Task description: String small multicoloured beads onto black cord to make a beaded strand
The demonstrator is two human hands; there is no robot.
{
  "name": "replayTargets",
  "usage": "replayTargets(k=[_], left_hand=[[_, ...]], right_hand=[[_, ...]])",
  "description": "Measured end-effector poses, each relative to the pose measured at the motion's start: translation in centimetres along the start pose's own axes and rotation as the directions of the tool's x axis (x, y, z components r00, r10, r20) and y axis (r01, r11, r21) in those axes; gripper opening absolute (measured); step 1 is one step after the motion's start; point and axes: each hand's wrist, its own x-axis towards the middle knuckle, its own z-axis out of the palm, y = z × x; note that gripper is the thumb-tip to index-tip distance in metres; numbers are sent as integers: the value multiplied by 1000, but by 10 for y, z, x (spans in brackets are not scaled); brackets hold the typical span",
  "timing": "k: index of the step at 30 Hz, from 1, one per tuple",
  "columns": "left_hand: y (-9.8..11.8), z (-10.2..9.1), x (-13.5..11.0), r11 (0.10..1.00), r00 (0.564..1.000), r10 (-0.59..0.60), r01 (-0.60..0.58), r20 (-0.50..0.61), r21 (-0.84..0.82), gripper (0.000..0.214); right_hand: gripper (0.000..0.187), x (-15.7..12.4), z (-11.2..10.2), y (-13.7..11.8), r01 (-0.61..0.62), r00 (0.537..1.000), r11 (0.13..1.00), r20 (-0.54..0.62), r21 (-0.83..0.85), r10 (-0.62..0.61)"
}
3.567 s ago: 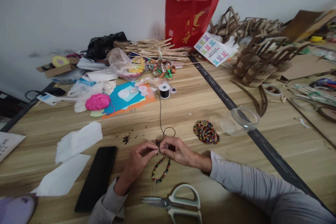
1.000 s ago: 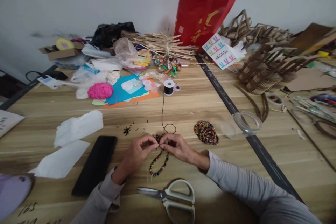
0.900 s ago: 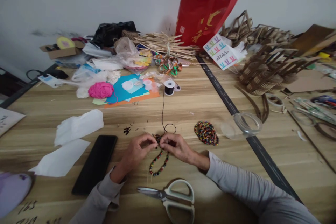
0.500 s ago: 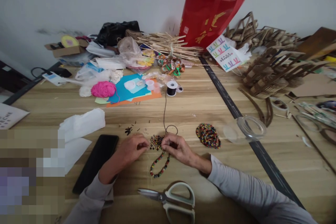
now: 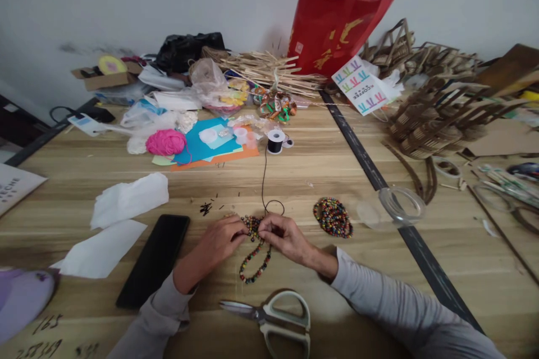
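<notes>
While the right hand (image 5: 286, 238) seems to pinch the cord (image 5: 264, 179) in narrowed fingers and what the left hand (image 5: 221, 241) holds cannot be told, a steady end should ease threading the bead string (image 5: 248, 280), just beyond the scissors (image 5: 260, 314), with loose beads (image 5: 251, 225) farther past.

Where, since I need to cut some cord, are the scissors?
In the head view, the scissors lie at bottom centre, right of the phone, just below the beaded loop.

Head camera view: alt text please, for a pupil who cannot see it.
A person's left hand and right hand flank loose beads on a wooden table; a beaded loop and scissors lie nearer, a black cord spool beyond.
</notes>
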Motion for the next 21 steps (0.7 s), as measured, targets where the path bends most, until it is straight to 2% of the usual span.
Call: replayTargets(k=[6,12,16,21], left_hand=[[3,-1,0,991,994,-36,23,-99,-131,12],[9,-2,0,912,958,-197,100,-210,-398,7],[9,1,0,834,946,-257,114,-197,-540,7],[5,5,0,782,946,-276,120,-168,-611,7]], right_hand=[[33,-1,2,5,-43,999,997,-10,61,44],[32,0,2,1,-40,999,997,-20,62,41],[32,0,2,0,-44,999,999,-16,28,45],[32,-1,2,1,-38,999,999,-8,21,39]])
